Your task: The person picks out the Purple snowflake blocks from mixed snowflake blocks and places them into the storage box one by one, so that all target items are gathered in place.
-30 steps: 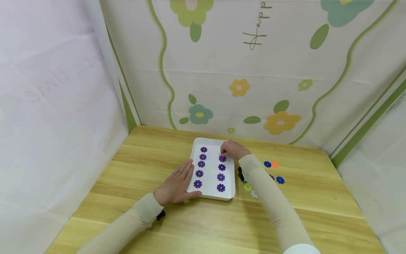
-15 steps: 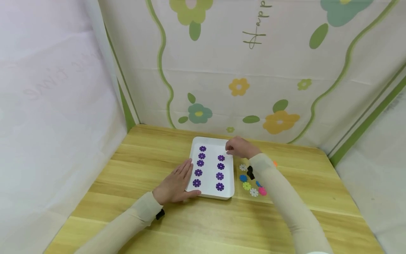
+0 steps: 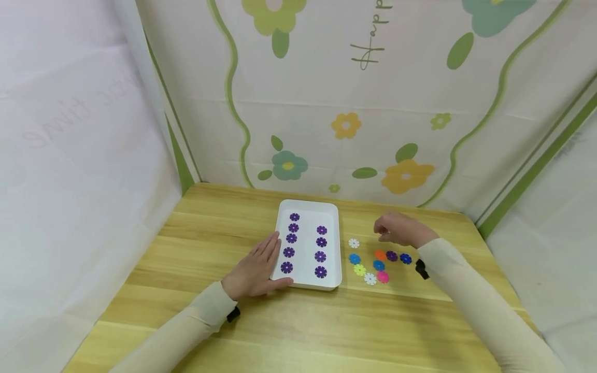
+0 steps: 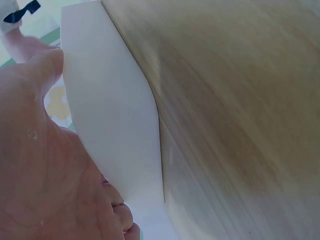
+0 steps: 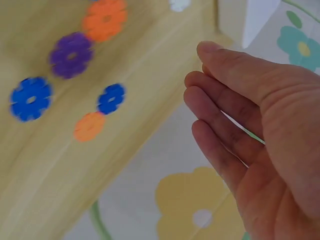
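A white tray lies on the wooden table with two columns of purple notched discs in it. My left hand rests on the tray's near left corner, fingers straight along the left side and thumb at the near edge. In the left wrist view the palm is beside the tray's outer wall. Right of the tray, my right hand hovers above the table with nothing in its loosely bent fingers. Below it lie an orange disc, a purple disc and a dark blue disc.
Nearer the tray are white, blue, yellow-green and pink discs. Another orange disc and blue disc show in the right wrist view. A printed cloth hangs behind the table.
My right hand has moved right, from the tray's right column to above the loose discs. The purple discs in the tray and my left hand have stayed in place.
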The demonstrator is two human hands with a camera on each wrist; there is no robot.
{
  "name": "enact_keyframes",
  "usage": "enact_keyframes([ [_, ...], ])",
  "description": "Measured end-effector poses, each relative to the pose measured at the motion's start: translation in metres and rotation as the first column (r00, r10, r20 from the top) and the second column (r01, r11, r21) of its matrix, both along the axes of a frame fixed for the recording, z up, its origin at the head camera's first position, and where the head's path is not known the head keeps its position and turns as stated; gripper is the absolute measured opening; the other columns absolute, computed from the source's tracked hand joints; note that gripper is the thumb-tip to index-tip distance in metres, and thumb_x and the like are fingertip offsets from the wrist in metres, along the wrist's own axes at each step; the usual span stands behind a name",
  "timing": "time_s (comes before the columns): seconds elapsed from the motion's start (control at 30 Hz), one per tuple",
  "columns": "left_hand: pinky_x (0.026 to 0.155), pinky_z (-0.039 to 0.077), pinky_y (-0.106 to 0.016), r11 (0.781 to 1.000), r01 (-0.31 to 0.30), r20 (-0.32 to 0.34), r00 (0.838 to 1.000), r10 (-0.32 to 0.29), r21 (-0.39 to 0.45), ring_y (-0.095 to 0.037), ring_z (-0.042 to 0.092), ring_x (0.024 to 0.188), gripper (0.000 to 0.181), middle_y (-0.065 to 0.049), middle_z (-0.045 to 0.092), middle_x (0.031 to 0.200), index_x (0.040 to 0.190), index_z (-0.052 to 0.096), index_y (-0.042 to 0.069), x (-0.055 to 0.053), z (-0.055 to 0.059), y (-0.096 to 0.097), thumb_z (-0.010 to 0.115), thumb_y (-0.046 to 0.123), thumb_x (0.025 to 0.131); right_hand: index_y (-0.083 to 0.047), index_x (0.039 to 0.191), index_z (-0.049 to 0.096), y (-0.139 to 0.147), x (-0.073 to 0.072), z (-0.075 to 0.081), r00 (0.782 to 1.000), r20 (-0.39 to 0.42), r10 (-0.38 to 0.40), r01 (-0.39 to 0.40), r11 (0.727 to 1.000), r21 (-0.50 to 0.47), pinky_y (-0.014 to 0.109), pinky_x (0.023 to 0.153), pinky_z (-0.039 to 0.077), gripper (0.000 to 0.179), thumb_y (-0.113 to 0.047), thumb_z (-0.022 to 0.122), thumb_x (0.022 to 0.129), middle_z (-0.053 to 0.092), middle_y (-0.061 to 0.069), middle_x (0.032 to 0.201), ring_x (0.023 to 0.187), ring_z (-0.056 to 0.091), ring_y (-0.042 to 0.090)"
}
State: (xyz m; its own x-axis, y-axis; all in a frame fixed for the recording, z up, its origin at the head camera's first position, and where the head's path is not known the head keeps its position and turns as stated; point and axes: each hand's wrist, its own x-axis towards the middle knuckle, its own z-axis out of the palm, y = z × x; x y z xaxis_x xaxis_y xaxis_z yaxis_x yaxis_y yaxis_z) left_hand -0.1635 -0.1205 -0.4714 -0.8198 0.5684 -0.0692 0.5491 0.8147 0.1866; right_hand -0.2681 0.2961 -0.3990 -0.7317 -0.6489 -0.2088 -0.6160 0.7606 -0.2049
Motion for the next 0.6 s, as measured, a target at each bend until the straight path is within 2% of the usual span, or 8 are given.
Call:
enact_keyframes([
  [0.17, 0.133, 0.025, -0.053, 1.000, -0.006, 0.008, 1.000, 0.006, 0.015, -0.042, 0.015, 0.164, 0.105, -0.028, 0.011, 0.175, 0.164, 0.021, -0.010, 0.001, 0.002, -0.001, 0.049, 0.070, 0.102, -0.005, 0.100, 0.077, 0.026, 0.009, -0.016, 0.999, 0.034, -0.034, 0.033, 0.999, 0.028, 0.031, 0.072, 0.056, 0.008, -0.008, 0.079, 0.094, 0.074, 0.004, 0.093, 0.078, 0.059, 0.012],
  [0.37, 0.133, 0.024, -0.053, 1.000, -0.011, 0.018, 1.000, 0.011, 0.018, -0.043, 0.014, 0.165, 0.106, -0.028, 0.010, 0.175, 0.164, 0.020, -0.010, 0.000, 0.001, -0.002, 0.048, 0.070, 0.102, -0.005, 0.110, 0.077, 0.043, 0.019, -0.035, 0.991, 0.071, -0.116, 0.114, 0.993, 0.021, 0.039, 0.080, 0.061, 0.014, -0.010, 0.076, 0.097, 0.075, 0.005, 0.103, 0.090, 0.067, 0.016],
  [0.5, 0.134, 0.022, -0.052, 1.000, -0.013, 0.026, 1.000, 0.012, 0.006, -0.041, 0.012, 0.165, 0.106, -0.026, 0.009, 0.176, 0.164, 0.019, -0.009, 0.001, 0.001, -0.002, 0.047, 0.072, 0.102, -0.008, 0.097, 0.074, 0.048, 0.024, -0.044, 0.985, 0.092, -0.145, 0.146, 0.989, -0.005, 0.030, 0.070, 0.051, 0.004, -0.009, 0.077, 0.096, 0.070, 0.001, 0.091, 0.079, 0.056, 0.011],
  [0.6, 0.134, 0.021, -0.052, 1.000, -0.013, 0.031, 0.999, 0.013, 0.000, -0.040, 0.011, 0.166, 0.107, -0.025, 0.008, 0.176, 0.165, 0.018, -0.008, 0.001, 0.002, -0.001, 0.046, 0.073, 0.101, -0.007, 0.098, 0.076, 0.052, 0.026, -0.051, 0.986, 0.080, -0.145, 0.149, 0.988, -0.042, 0.032, 0.073, 0.057, 0.006, -0.009, 0.079, 0.094, 0.073, 0.003, 0.094, 0.083, 0.064, 0.015],
])
